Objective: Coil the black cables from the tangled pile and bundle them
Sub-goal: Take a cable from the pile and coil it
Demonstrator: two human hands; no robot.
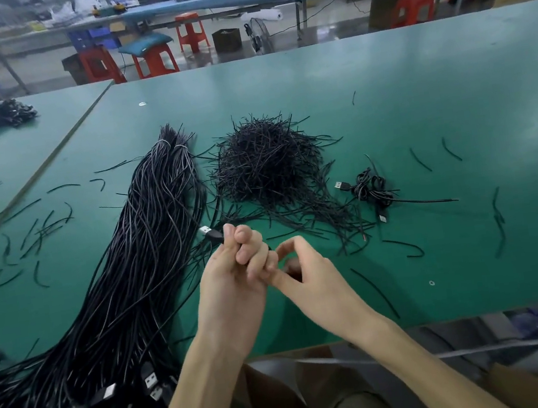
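Green table point(417, 86). At left, long sheaf of black cables point(150, 255); centre, tangled pile point(268, 162). Near the front edge, left hand point(236, 277) gripping one cable just behind its USB plug point(211, 234); right hand point(309, 281) curled alongside, hold unclear. Likely starting a coil; next, winding even loops.

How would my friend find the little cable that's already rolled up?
Start at the green table and find the spiky round heap of short black pieces in its middle. Just right of it lies the coiled cable. It alone is a small looped bunch, with a silver plug sticking out left.
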